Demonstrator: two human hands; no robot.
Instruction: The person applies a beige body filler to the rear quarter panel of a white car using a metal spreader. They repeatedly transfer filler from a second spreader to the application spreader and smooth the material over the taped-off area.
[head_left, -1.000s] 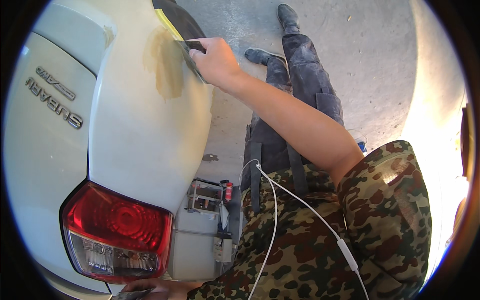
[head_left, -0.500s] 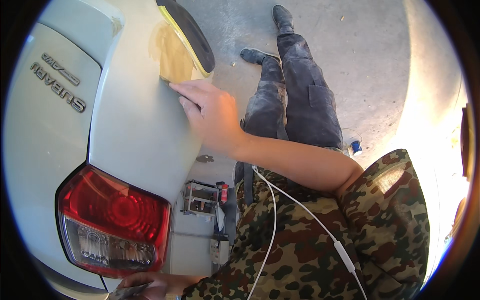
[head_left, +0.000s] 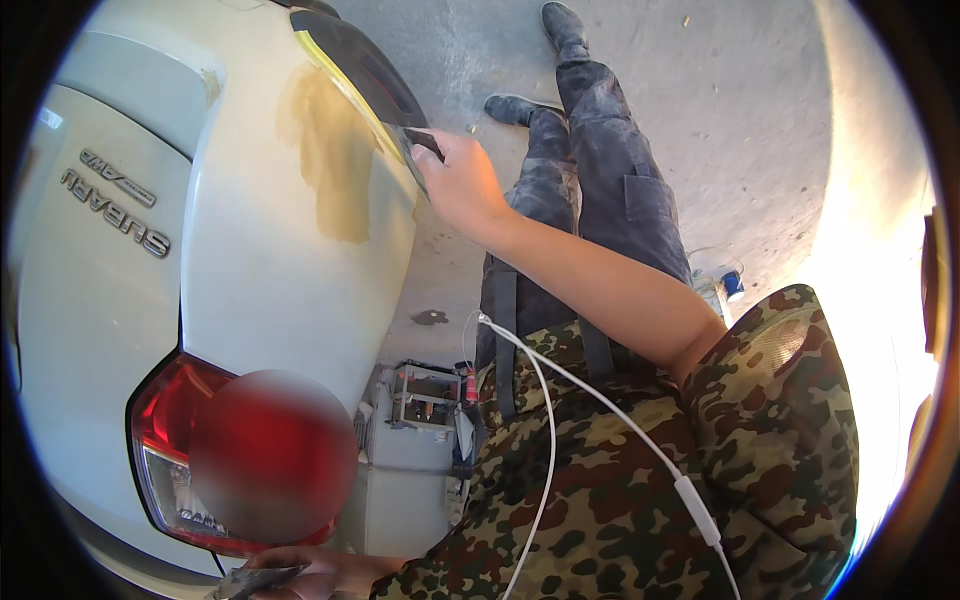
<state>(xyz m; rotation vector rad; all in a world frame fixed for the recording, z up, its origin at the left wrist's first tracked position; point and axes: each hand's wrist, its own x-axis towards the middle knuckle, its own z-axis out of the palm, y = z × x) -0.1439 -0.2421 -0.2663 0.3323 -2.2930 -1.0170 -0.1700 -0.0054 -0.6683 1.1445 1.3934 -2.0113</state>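
The right hand [head_left: 462,180] is extended to the rear wheel arch of the white car [head_left: 270,290], fingers closed on a dark, flat scraper [head_left: 422,140] laid against the arch edge. The tan filler patch [head_left: 330,165] lies just left of that hand on the panel, its long axis running down from the arch. The left hand [head_left: 300,572] is held low below the tail light [head_left: 165,440], well apart from the patch, curled on a grey object [head_left: 250,582] not identifiable. The right hand is clearly the nearer
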